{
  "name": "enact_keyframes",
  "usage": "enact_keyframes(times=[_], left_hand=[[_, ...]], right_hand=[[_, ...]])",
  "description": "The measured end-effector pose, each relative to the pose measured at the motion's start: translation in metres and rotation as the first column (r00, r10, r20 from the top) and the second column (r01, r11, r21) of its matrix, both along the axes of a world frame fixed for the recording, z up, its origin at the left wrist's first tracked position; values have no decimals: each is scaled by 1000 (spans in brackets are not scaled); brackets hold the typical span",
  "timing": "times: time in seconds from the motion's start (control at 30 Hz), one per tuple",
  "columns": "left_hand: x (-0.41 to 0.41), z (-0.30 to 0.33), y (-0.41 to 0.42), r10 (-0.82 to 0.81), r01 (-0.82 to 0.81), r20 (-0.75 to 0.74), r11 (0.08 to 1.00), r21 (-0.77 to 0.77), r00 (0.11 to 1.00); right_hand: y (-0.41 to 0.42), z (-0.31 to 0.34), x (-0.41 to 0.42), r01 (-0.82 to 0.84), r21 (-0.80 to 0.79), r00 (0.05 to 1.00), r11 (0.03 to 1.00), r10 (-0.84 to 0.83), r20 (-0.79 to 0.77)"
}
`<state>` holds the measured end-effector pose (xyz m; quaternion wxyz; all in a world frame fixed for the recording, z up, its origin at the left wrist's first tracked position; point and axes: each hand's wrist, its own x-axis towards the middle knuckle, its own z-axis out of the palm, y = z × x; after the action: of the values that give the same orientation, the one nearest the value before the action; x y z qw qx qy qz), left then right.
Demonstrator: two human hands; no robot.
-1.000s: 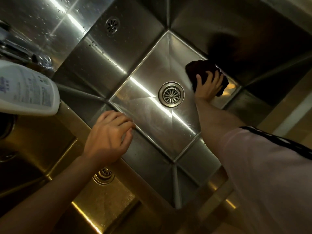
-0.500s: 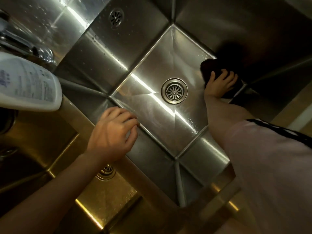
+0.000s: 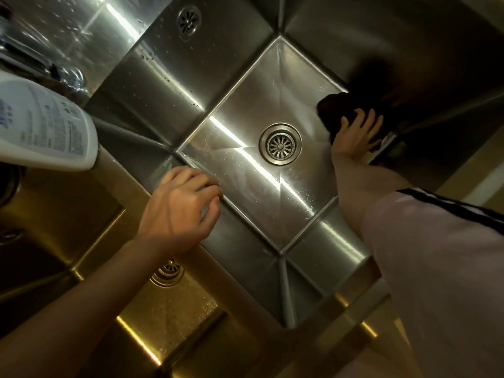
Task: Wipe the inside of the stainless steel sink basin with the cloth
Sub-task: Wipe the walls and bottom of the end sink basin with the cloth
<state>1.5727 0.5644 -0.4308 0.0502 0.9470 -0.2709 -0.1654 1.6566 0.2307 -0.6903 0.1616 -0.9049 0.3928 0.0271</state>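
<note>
The stainless steel sink basin fills the middle of the view, with a round drain in its floor. A dark cloth lies at the right edge of the floor, against the foot of the right wall. My right hand presses flat on the cloth with fingers spread. My left hand rests on the divider at the basin's near-left rim, its fingers loosely curled and holding nothing. Part of the cloth blends into its dark reflection in the wall.
A white plastic bottle stands on the left rim near the faucet base. An overflow grille sits in the far wall. A second basin with its own drain lies left of the divider.
My right hand slid the cloth a little farther from the drain toward the right wall. My left hand stayed on the divider.
</note>
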Motion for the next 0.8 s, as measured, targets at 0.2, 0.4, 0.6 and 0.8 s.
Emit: enact_keyframes(times=[0.2,0.4,0.6,0.8], left_hand=[[0,-2,0,-7,7,-6,1000,18,1000],[1,-1,-1,-1,1,-4,1000,0,1000],[1,0,-1,8,-8,-7,1000,-5,1000],[1,1,-2,2,-2,-19,1000,-14,1000]], right_hand=[[20,7,27,109,66,994,992,-109,-10],[48,12,70,17,108,1000,994,-17,-8],[61,11,110,-332,147,943,932,333,20],[36,4,70,-374,44,927,927,372,39]])
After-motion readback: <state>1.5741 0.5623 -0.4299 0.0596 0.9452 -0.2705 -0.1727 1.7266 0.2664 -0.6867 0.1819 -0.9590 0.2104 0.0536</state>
